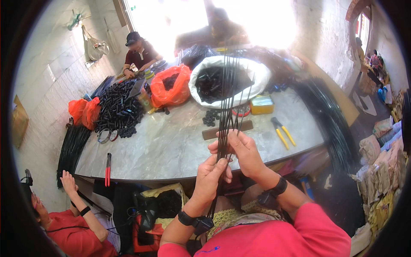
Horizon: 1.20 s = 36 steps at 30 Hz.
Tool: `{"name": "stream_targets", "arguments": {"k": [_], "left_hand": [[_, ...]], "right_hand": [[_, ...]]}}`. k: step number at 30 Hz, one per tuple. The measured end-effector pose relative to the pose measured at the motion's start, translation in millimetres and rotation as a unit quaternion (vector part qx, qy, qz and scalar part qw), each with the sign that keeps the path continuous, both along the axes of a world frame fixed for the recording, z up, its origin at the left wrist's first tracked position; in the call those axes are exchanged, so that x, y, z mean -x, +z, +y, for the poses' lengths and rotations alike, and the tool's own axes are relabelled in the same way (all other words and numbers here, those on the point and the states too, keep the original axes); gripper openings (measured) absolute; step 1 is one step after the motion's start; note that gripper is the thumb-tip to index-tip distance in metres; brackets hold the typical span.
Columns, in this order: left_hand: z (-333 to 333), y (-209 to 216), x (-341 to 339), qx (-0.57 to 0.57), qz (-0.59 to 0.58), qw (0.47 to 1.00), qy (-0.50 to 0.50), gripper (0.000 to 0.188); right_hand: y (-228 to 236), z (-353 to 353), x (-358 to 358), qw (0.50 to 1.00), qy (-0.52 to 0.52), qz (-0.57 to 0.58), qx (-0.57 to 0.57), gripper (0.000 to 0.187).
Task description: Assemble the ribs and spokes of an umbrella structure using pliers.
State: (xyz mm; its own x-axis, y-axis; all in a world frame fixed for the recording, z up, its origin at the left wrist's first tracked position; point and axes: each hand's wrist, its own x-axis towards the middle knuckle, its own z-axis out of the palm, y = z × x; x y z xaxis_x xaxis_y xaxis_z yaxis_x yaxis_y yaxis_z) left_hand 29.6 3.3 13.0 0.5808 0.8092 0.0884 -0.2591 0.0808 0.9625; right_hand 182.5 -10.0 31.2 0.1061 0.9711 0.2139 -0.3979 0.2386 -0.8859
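A bundle of long, thin black rods (223,141) stands nearly upright in front of me, over the near edge of the table. Low on the bundle, my left hand (210,177) is closed around the rods, thumb on the front. Just above and to the right, my right hand (245,152) pinches at the same bundle, and a few rods there fan apart from the rest. The right fingertips are partly hidden behind the rods. Behind the bundle a brown bar (209,134) lies on the table.
Yellow-handled pliers (282,133) and red-handled pliers (108,169) lie on the grey table (171,150). Farther back stand a white sack (262,70) of black parts, an orange bag (160,98) and a yellow container (262,107). Co-workers sit at left (81,227) and far left (141,55).
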Motion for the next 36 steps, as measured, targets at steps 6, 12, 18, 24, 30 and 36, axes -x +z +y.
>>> {"name": "stream_targets", "arguments": {"k": [6, 12, 18, 24, 30, 36], "left_hand": [[-3.5, 2.4, 4.6, 0.097, -0.054, 0.992, -0.052, 0.028], [-11.0, -1.1, -0.8, 0.065, -0.058, 0.996, 0.010, 0.025], [-17.0, 3.1, -1.2, 0.040, -0.047, 0.998, 0.022, 0.023], [-12.5, 10.1, 5.9, 0.123, -0.035, 0.986, -0.105, 0.025], [-8.7, 15.2, 10.3, 0.131, -0.026, 0.976, -0.171, 0.027], [-1.4, 14.2, 10.3, 0.061, -0.010, 0.989, -0.136, 0.029]], "right_hand": [[-4.5, 1.1, -5.6, 0.999, -0.031, -0.015, -0.027, 0.027], [-1.4, -3.9, -5.6, 0.996, -0.049, -0.074, -0.014, 0.019], [10.1, -5.8, -5.8, 0.999, 0.033, -0.013, -0.002, 0.030], [17.8, -2.8, -15.5, 0.992, 0.127, -0.022, -0.013, 0.048], [28.3, -5.0, -24.6, 0.980, 0.193, 0.042, -0.010, 0.045], [25.7, -2.8, -31.3, 0.989, 0.138, -0.029, -0.034, 0.041]]}}
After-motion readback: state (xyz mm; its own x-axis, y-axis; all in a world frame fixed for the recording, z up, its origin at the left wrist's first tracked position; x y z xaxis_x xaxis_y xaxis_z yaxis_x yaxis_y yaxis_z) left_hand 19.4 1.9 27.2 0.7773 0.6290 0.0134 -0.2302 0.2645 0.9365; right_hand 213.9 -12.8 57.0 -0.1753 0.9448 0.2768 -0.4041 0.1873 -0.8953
